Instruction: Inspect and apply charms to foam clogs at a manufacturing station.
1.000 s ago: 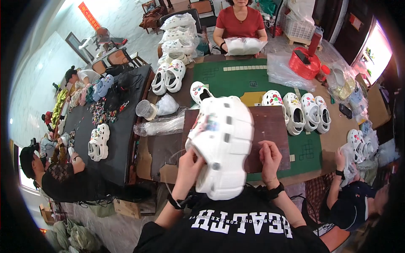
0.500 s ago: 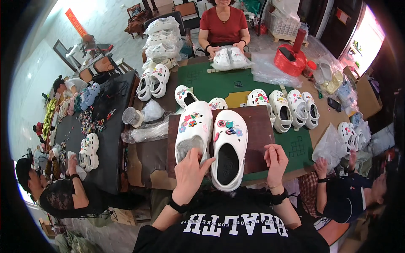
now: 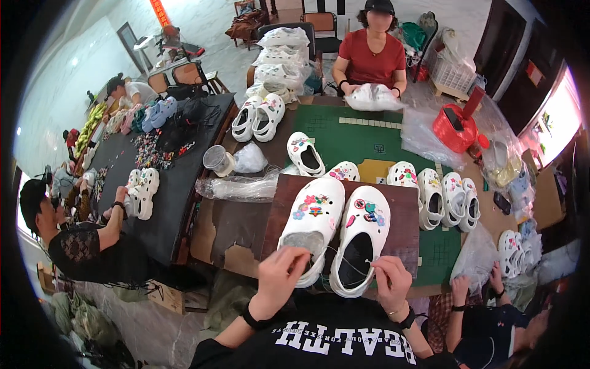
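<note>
Two white clogs with colourful charms, the left clog (image 3: 314,212) and the right clog (image 3: 367,224), lie side by side, toes away from me, on a dark red-brown board. Clear plastic film lines the left clog's opening; the right one shows a black insole. My left hand (image 3: 279,280) is closed at the left clog's heel opening, fingertips pinched; what they grip cannot be made out. Beside the right clog's heel, my right hand (image 3: 392,284) pinches a thin pale cord (image 3: 353,269), which loops across that clog's opening toward the left one.
Several more charmed clogs (image 3: 432,200) stand on the green table around the board (image 3: 402,215). A round tub (image 3: 218,160) and clear plastic bags (image 3: 239,187) lie left. Across the table, a person in red handles wrapped clogs (image 3: 373,97). Co-workers sit at both sides; a red roll (image 3: 455,129) stands far right.
The view has shifted, so the scene sits further right. My right hand has come in to the right clog's heel, and a thin cord now shows there. My left hand stays by the left clog.
</note>
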The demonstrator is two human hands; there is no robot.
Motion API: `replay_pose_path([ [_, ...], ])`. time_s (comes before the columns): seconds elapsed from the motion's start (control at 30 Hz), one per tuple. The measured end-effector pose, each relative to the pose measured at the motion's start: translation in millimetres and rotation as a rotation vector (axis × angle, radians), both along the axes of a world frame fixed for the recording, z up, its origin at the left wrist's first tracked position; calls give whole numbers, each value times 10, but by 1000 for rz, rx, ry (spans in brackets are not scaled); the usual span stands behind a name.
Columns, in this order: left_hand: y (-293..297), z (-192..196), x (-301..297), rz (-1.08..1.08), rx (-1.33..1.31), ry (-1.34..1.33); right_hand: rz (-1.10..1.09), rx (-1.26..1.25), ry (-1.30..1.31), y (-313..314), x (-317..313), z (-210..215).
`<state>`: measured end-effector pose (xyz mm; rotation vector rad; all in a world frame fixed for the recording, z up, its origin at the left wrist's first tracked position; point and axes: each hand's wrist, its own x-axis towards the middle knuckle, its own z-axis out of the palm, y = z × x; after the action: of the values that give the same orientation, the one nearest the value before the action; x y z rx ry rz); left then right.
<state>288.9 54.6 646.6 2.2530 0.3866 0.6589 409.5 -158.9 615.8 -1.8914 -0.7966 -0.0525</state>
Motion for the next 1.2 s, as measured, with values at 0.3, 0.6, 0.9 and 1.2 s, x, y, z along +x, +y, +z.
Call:
replay_pose_path([
  [0.3,1039,-307,176,218,-276,-56,-62,-96,-382,203,90,-58],
  [0.6,2789,-1196,1571,-41,-122,354,-123,-96,-228,151,163,-290],
  [0.9,2733,-1917,2849,-686,-301,1014,-219,-293,-322,136,94,-266],
  [1.2,2799,-2366,2681,-562,69,483,-186,-351,-274,150,92,-187],
])
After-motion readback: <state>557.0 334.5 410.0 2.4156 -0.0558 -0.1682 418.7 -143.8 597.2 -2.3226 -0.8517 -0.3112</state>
